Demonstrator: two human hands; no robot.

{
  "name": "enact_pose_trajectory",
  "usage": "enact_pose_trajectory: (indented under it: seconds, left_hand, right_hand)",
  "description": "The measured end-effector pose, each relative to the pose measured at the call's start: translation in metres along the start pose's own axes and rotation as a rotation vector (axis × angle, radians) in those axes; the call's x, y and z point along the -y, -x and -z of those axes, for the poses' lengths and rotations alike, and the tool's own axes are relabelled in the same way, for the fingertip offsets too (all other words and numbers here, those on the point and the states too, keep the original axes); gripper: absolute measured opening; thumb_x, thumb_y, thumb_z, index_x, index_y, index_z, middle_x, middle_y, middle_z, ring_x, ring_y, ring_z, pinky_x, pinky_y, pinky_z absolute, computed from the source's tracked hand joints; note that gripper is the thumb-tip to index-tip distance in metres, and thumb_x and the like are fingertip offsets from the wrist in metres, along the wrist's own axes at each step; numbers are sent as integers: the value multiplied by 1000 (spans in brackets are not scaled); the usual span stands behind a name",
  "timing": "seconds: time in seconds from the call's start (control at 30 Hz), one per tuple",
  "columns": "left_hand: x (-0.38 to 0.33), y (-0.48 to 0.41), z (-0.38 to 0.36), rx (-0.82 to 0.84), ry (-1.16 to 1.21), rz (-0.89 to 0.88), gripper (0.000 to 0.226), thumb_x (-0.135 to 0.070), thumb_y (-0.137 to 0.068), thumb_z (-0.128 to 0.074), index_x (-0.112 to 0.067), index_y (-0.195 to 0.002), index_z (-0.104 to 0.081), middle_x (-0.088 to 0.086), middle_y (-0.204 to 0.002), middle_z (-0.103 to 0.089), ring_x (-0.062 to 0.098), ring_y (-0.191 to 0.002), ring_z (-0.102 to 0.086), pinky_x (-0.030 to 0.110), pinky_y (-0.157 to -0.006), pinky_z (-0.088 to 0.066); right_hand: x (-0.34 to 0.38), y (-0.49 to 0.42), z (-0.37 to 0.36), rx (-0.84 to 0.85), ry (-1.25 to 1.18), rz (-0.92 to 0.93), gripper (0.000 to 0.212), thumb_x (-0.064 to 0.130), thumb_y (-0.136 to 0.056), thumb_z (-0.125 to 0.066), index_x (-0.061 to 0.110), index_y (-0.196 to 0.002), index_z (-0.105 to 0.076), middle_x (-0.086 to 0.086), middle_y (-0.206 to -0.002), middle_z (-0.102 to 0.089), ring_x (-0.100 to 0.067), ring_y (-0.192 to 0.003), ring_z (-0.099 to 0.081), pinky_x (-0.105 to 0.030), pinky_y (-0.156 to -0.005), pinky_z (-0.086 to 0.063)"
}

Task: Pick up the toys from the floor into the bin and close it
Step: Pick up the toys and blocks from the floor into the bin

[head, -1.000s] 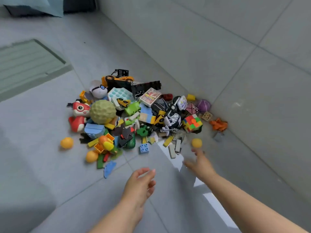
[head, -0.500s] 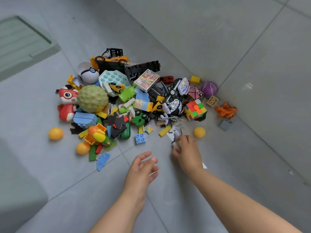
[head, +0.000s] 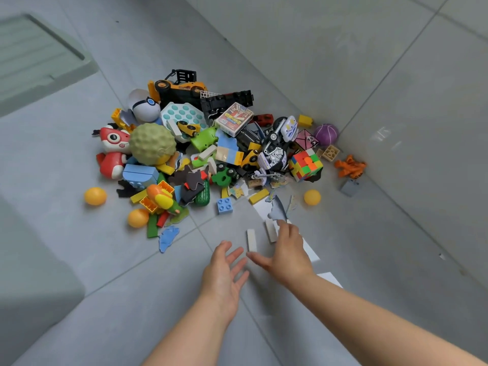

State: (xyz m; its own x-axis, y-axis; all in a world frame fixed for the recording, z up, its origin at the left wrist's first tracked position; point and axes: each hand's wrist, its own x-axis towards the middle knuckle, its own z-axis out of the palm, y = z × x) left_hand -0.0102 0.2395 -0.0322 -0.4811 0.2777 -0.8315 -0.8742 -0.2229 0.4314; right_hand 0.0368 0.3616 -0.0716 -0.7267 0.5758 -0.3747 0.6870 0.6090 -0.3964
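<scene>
A heap of toys (head: 211,143) lies on the grey tiled floor against the wall: blocks, cars, a colour cube (head: 305,165), a green bumpy ball (head: 152,143), orange balls. Two white blocks lie at the heap's near edge, one (head: 251,240) between my hands and one (head: 270,231) by my right fingers. My right hand (head: 287,249) hovers over them with fingers spread, holding nothing I can see. My left hand (head: 224,276) is open, palm turned inward, just left of the blocks. The pale green bin (head: 29,273) shows blurred at the lower left edge.
A pale green lid (head: 39,56) lies on the floor at the upper left. The wall rises at the right, close behind the heap. An orange ball (head: 312,197) and an orange figure (head: 350,167) lie near the wall.
My right hand has pulled back from the heap's edge toward me, and two white blocks now lie by it. My left hand stays open. The camera has come closer.
</scene>
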Motion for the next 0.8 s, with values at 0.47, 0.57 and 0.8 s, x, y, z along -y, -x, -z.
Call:
enact_pose_trajectory:
  seconds: [0.47,0.57,0.8]
  left_hand:
    - [-18,-4,18,1,136,-80,38,-42,-94,-42,-26,-128,-47,7,-126,-55,27,-106,-58,36,-90,-44]
    - [-26,-4,20,110,229,-67,38,-47,-94,-38,-24,-121,-53,12,-118,-61,26,-87,-68,36,-74,-50]
    - [-46,2,39,119,266,-50,42,-48,-95,-36,-18,-109,-62,9,-108,-63,25,-93,-64,37,-74,-50]
  right_hand:
    - [47,6,-5,208,-343,267,32,21,-83,-63,18,-110,-47,-3,-104,-41,-14,-77,-50,-19,-67,-39]
    - [66,17,8,207,-495,360,35,38,-86,-59,23,-115,-46,2,-100,-47,-5,-72,-51,-15,-67,-43]
    - [79,-65,5,96,104,426,51,16,-89,-53,18,-137,-36,-7,-136,-37,-28,-115,-48,-33,-85,-40]
